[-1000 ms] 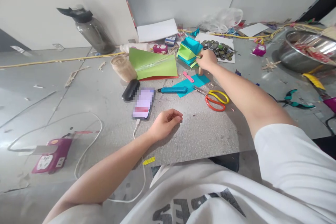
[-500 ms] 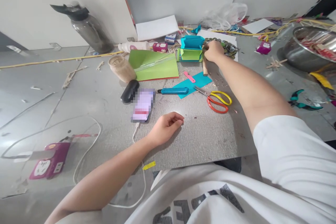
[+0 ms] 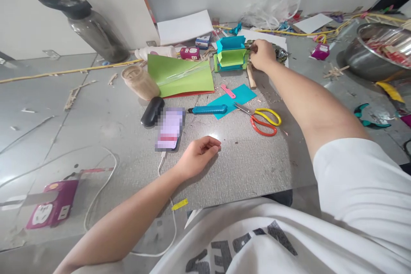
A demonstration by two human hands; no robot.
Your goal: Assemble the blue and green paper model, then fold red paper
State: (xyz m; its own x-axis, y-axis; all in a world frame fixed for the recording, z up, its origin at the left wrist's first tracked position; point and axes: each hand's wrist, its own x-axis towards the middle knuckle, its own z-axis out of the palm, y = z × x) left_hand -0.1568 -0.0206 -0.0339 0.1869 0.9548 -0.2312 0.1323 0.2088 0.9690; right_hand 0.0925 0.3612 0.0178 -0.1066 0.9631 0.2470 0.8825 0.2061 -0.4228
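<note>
Two hands show, and the right hand (image 3: 263, 55) is much the nearer to the blue-and-green folded paper piece (image 3: 233, 56). The piece sits at the far middle of the table (image 3: 231, 171), directly left of the right fingertips, which are at or just beside its right end. Its long axis runs roughly left to right, so we see those fingers meeting an end rather than a long side. They are bent close together; we cannot tell whether they grip anything.

The left hand (image 3: 199, 156) rests well apart on the near side, loosely curled, thumb a little off the fingers, with nothing we can see in it.

On its left, the piece lies just beside the green sheet (image 3: 186, 87); on its right, behind our right hand, dark round pieces (image 3: 281, 54) lie on a white sheet (image 3: 269, 35). A wooden stick (image 3: 251, 78) points nearward below the fingers. Nearer still, the blue paper strip (image 3: 246, 94) and the scissors (image 3: 252, 114) edge the textured tabletop that gives us room toward the near edge.
</note>
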